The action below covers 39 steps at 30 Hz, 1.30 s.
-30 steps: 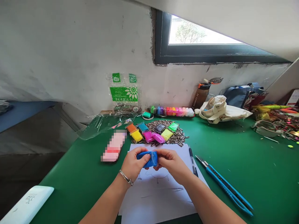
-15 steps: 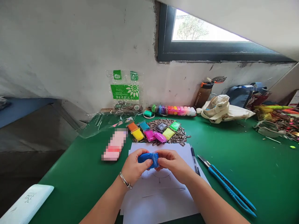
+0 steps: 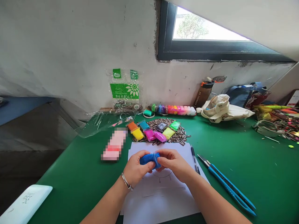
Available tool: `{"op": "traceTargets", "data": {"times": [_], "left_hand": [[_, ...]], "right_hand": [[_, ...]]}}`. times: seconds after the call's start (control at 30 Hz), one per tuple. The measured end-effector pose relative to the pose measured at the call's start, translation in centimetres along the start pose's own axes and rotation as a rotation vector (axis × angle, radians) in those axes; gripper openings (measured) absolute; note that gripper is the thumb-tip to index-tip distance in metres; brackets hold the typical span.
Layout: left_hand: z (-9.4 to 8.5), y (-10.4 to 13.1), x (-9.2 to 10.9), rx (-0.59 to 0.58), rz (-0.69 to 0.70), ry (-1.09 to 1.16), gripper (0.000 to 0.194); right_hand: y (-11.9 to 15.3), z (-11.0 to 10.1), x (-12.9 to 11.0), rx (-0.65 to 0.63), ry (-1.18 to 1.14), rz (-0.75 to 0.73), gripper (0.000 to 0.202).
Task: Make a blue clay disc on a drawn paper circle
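A small blue packet of modelling clay (image 3: 149,159) in clear wrap is held between my two hands over the paper. My left hand (image 3: 135,166), with a silver bracelet at its wrist, grips the packet's left side, thumb on its near face. Fingers and thumb of my right hand (image 3: 174,164) pinch the right end of the wrapper. Below lie white paper sheets (image 3: 163,202) with a pencil-like line drawing partly covered by my hands. Just beyond the paper, several coloured clay packets (image 3: 149,134) rest on a heap of striped sunflower seeds (image 3: 179,137).
Right of the paper lie a black pen (image 3: 194,158) and blue-handled tweezers (image 3: 230,186). A white power bank (image 3: 26,202) is at left front, a blurred pink object (image 3: 115,144) behind it. Along the wall stand a seed bag (image 3: 125,90), rolled clay packs (image 3: 174,110), a bottle (image 3: 203,93) and a cloth bag (image 3: 219,109).
The blue packet has shifted slightly right and tilted a little in my hands. My left hand has moved slightly right with it; both hands keep their grip.
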<state>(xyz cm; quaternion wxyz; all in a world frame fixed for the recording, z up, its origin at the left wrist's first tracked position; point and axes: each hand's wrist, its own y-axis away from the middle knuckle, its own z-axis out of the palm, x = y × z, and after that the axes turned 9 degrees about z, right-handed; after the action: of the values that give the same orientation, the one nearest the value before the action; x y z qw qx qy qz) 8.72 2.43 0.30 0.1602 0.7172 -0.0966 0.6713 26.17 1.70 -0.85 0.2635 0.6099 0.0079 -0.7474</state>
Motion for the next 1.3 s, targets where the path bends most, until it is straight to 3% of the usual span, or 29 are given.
{"op": "traceTargets", "data": {"times": [0.23,0.47,0.67,0.8,0.9,1.0,1.3], "left_hand": [[0.1,0.0,0.2,0.066,0.022,-0.094,0.024],[0.1,-0.1,-1.2,-0.027,-0.046,0.093,0.038],[-0.2,-0.5,-1.4,0.084,0.027,-0.023,0.034],[-0.3,-0.6,-1.4,0.143,0.116,-0.152,0.023],[-0.1,-0.4,-1.5,0.142,0.073,-0.083,0.028],[0.0,-0.4,-1.4,0.165,0.047,-0.026,0.033],[-0.5,-0.5,-1.4,0.301,0.109,-0.188,0.031]], "right_hand": [[-0.2,0.2,0.0,0.005,0.03,0.005,0.024],[-0.3,0.1,0.4,0.083,0.067,-0.015,0.025],[-0.6,0.1,1.2,0.179,0.165,-0.102,0.03],[-0.7,0.3,1.5,0.206,0.267,-0.157,0.019],[-0.6,0.4,1.3,0.235,0.306,-0.17,0.016],[-0.2,0.5,0.9,0.237,0.351,-0.193,0.015],[-0.1,0.5,0.8,0.195,0.444,-0.293,0.02]]}}
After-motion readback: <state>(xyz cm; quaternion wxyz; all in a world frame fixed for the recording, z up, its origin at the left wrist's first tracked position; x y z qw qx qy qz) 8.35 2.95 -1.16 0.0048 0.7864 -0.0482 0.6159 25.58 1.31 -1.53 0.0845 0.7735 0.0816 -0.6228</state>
